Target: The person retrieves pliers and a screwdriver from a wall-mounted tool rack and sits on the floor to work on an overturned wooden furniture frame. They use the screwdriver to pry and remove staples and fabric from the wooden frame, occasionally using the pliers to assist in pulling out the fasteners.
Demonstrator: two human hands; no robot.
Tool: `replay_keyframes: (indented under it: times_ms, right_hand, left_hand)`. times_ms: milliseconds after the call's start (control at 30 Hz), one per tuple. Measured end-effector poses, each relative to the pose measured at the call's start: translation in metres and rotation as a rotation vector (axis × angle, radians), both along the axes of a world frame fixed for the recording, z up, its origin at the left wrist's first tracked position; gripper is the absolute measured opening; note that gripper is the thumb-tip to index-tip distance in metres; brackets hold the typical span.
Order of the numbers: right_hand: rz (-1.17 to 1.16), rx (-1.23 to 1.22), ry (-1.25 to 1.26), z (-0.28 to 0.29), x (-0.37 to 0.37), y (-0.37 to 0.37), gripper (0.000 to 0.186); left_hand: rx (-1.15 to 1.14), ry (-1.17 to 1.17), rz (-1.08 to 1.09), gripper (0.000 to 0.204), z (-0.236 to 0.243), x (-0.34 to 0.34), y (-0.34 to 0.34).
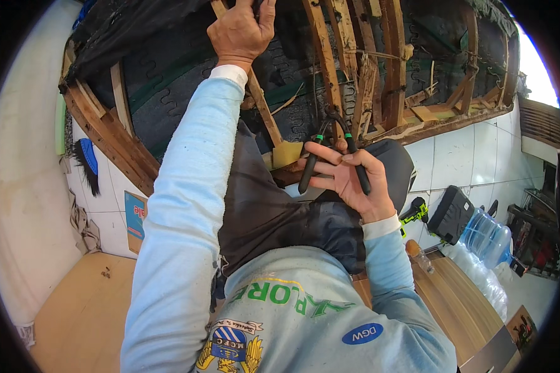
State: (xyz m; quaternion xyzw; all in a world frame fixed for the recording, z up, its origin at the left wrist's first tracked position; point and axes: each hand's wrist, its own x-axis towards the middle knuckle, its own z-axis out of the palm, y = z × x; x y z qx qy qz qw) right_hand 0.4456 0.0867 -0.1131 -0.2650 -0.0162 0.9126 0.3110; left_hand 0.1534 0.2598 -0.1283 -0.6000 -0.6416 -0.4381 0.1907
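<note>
An upturned sofa frame (pixel 322 56) of worn wooden slats, with zigzag springs and dark lining, spans the upper part of the head view. My left hand (pixel 241 32) is closed at the top edge beside a slat; something dark shows at its fingers, but I cannot make out what it grips. In my right hand (pixel 361 183) are pincers (pixel 309 166) with black and green handles spread apart. My thumb lies by one handle and several fingers reach across to the other. The pincers' head touches or lies just over a wooden slat.
Splintered wood (pixel 366 87) sticks up among the slats. At the left are a blue brush (pixel 88 158) and a blue box (pixel 134 214). A green-black power drill (pixel 414 214), a black case (pixel 451 214) and a large water bottle (pixel 485 236) stand at the right.
</note>
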Motion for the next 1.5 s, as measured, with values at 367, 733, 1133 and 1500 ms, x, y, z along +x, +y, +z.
replay_keyframes:
  times_ms: [367, 733, 1133, 1500]
  right_hand:
    - [0.087, 0.026, -0.044, 0.011, 0.021, 0.02, 0.025]
    - [0.195, -0.003, -0.392, 0.016, 0.04, 0.041, 0.015]
    - [0.241, 0.263, -0.432, -0.049, 0.062, 0.001, 0.013]
    - [0.328, 0.215, -0.524, -0.018, 0.055, 0.009, 0.012]
  left_hand:
    - [0.033, -0.026, -0.009, 0.031, -0.002, 0.001, 0.0]
    - [0.025, -0.024, 0.01, 0.031, -0.003, 0.0, 0.0]
    - [0.02, -0.049, -0.04, 0.031, -0.004, 0.0, -0.002]
    - [-0.007, -0.084, -0.034, 0.03, 0.001, -0.005, -0.002]
